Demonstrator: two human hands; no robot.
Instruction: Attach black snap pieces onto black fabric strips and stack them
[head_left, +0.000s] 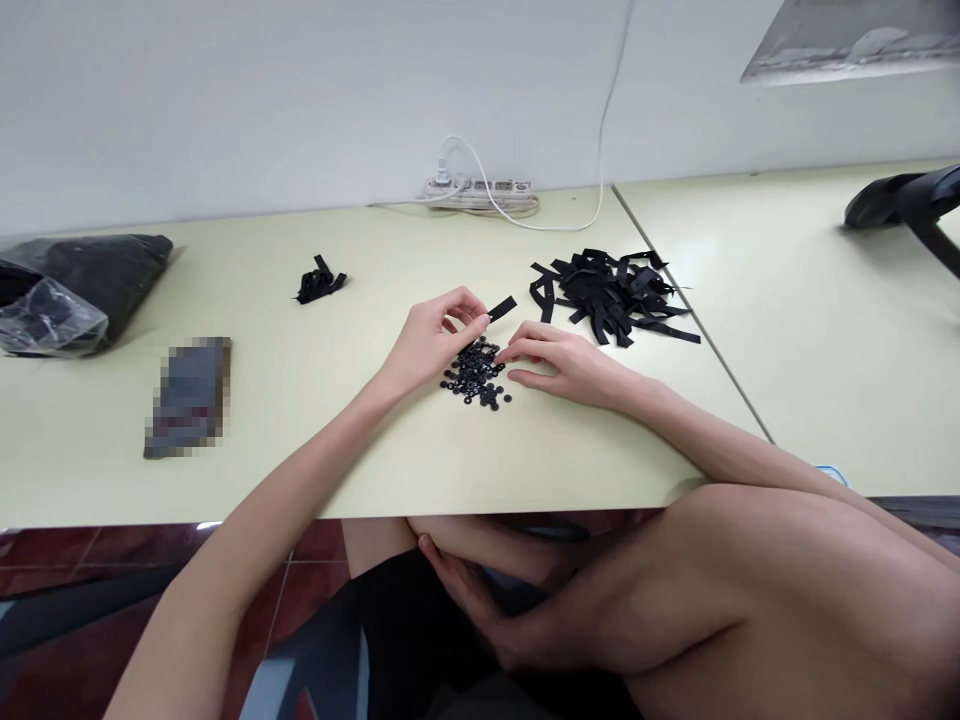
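My left hand [448, 335] pinches a short black fabric strip [503, 309] between thumb and fingers, its free end pointing up and to the right. Just below lies a heap of small black round pieces with light centres [474, 374], perhaps snap buttons. My right hand [556, 358] is at the right side of this heap. Its fingertips reach the edge pieces while the thumb stays apart, and nothing shows in its grip. A large pile of black fabric strips [611, 290] lies beyond my right hand. Farther left sits a small bunch of black strips [320, 281].
A power strip [480, 190] with a white cable [600, 150] rests against the wall. On the left are a black plastic bag [127, 280] and a blurred dark flat object [189, 398]. A black stand [892, 203] is at far right, past the table seam [720, 345].
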